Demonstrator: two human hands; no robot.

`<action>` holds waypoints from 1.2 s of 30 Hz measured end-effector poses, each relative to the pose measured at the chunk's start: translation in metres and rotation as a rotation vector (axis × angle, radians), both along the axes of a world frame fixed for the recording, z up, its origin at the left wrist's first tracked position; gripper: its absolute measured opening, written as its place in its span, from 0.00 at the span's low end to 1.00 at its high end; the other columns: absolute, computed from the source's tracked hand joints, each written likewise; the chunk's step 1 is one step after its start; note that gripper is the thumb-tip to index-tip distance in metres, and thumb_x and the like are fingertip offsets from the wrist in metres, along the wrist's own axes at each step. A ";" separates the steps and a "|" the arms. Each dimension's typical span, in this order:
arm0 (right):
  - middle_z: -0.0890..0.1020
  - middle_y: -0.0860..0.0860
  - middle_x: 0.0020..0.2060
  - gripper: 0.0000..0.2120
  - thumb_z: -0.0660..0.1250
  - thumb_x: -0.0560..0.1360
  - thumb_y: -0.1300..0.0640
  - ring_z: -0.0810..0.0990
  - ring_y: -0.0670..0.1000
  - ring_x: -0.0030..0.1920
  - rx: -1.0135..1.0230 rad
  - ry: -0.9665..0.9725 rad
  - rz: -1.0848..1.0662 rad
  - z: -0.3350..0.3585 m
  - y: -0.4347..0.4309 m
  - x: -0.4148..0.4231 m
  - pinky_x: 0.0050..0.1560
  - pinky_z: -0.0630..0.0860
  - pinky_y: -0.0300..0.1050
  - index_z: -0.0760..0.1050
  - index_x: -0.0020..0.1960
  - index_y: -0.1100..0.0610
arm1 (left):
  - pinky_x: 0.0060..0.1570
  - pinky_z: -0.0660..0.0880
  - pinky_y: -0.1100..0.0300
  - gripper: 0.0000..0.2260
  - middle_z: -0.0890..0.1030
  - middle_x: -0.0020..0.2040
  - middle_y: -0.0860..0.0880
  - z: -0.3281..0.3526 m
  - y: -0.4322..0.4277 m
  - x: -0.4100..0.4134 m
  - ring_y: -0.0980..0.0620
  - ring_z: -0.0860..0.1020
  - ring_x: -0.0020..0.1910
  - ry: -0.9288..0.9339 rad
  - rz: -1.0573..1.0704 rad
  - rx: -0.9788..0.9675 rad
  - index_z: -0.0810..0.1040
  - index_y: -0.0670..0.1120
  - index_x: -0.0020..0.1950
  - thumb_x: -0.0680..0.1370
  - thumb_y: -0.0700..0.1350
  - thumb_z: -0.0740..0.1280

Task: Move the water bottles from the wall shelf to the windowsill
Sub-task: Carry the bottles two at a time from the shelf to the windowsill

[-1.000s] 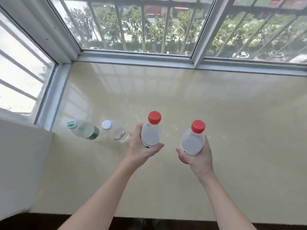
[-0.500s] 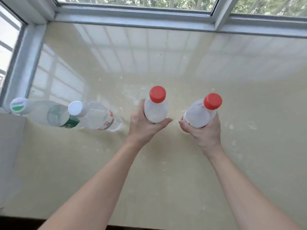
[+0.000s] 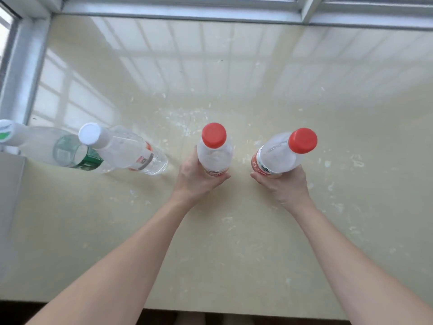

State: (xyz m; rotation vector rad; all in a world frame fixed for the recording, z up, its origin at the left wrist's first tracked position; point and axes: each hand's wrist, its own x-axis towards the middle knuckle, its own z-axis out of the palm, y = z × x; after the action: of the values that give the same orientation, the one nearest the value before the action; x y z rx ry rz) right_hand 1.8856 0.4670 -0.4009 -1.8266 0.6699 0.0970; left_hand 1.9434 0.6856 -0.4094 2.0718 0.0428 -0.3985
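Head view, looking down: two water bottles with red caps are held over the middle of the windowsill [image 3: 234, 242], about midway between its near edge and its far edge. The left red-capped bottle [image 3: 214, 156] is upright, cap toward the camera. The left hand [image 3: 196, 181] grips its lower body, thumb on the near side and fingers wrapped round the far side. The right red-capped bottle [image 3: 278, 158] shows a red label band at its lower body, and its cap leans toward the right edge of the sill. The right hand [image 3: 283, 186] grips it at the label, fingers curled round it. Both bottle bases are hidden by the hands, so contact with the sill cannot be determined. The two held bottles are apart, with a clear gap between them.

Two more bottles stand on the sill near its left edge. The white-capped bottle [image 3: 126, 151] is just left of the left hand. The green-labelled bottle [image 3: 58, 150] is beyond it, closest to the left edge. The two overlap in this view; whether they touch cannot be determined.

The sill surface is pale yellow, glossy and flecked with white marks. A grey window frame [image 3: 187, 10] borders its far edge and left edge.
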 end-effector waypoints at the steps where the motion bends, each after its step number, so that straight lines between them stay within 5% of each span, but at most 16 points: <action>1: 0.84 0.47 0.50 0.25 0.83 0.63 0.60 0.80 0.35 0.46 -0.024 0.016 0.010 -0.002 0.000 0.001 0.44 0.71 0.23 0.80 0.58 0.58 | 0.53 0.79 0.55 0.32 0.83 0.51 0.56 0.000 0.000 -0.001 0.58 0.81 0.53 0.006 0.000 0.004 0.79 0.47 0.58 0.59 0.60 0.78; 7: 0.83 0.45 0.46 0.24 0.83 0.63 0.61 0.77 0.26 0.41 -0.078 0.035 0.012 -0.007 -0.004 0.000 0.41 0.70 0.22 0.80 0.56 0.59 | 0.51 0.73 0.70 0.30 0.80 0.49 0.59 -0.004 0.001 -0.001 0.59 0.78 0.51 -0.093 -0.052 0.056 0.78 0.41 0.60 0.62 0.47 0.83; 12: 0.85 0.46 0.50 0.27 0.83 0.62 0.56 0.82 0.43 0.51 -0.099 0.061 0.037 -0.011 -0.007 -0.003 0.47 0.74 0.27 0.80 0.58 0.56 | 0.48 0.65 0.80 0.33 0.78 0.51 0.56 -0.007 0.002 -0.001 0.61 0.75 0.50 -0.122 -0.100 0.122 0.77 0.42 0.63 0.61 0.48 0.84; 17: 0.78 0.49 0.56 0.28 0.76 0.62 0.54 0.77 0.48 0.56 -0.265 0.051 0.136 -0.008 -0.010 -0.014 0.51 0.73 0.42 0.73 0.60 0.49 | 0.52 0.66 0.68 0.40 0.74 0.61 0.48 0.003 0.008 -0.017 0.55 0.70 0.58 -0.098 -0.154 0.217 0.68 0.43 0.70 0.63 0.49 0.82; 22: 0.67 0.50 0.67 0.41 0.74 0.69 0.52 0.68 0.55 0.66 -0.574 0.292 0.334 0.015 -0.029 -0.062 0.65 0.70 0.53 0.59 0.78 0.51 | 0.59 0.72 0.53 0.44 0.63 0.74 0.50 0.029 0.027 -0.065 0.48 0.69 0.68 -0.025 -0.193 0.463 0.57 0.47 0.78 0.70 0.56 0.76; 29: 0.80 0.53 0.60 0.25 0.73 0.69 0.52 0.77 0.57 0.60 -0.846 0.220 0.444 0.093 -0.018 -0.114 0.60 0.72 0.54 0.77 0.65 0.55 | 0.51 0.78 0.54 0.35 0.72 0.69 0.51 0.104 0.043 -0.121 0.48 0.75 0.61 -0.160 -0.398 0.657 0.65 0.50 0.75 0.71 0.60 0.68; 36: 0.82 0.52 0.53 0.23 0.76 0.64 0.53 0.80 0.57 0.51 -1.001 -0.010 0.390 0.207 0.007 -0.130 0.51 0.77 0.51 0.79 0.58 0.54 | 0.54 0.78 0.54 0.29 0.79 0.61 0.52 0.215 0.029 -0.123 0.49 0.78 0.58 -0.393 -0.427 0.606 0.74 0.49 0.68 0.71 0.61 0.60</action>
State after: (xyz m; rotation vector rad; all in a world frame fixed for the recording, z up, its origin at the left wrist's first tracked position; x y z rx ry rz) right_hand 1.7560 0.4745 -0.1935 -2.9071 0.3457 0.0011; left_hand 1.8201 0.7143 -0.1939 2.7308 -0.5873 -0.2394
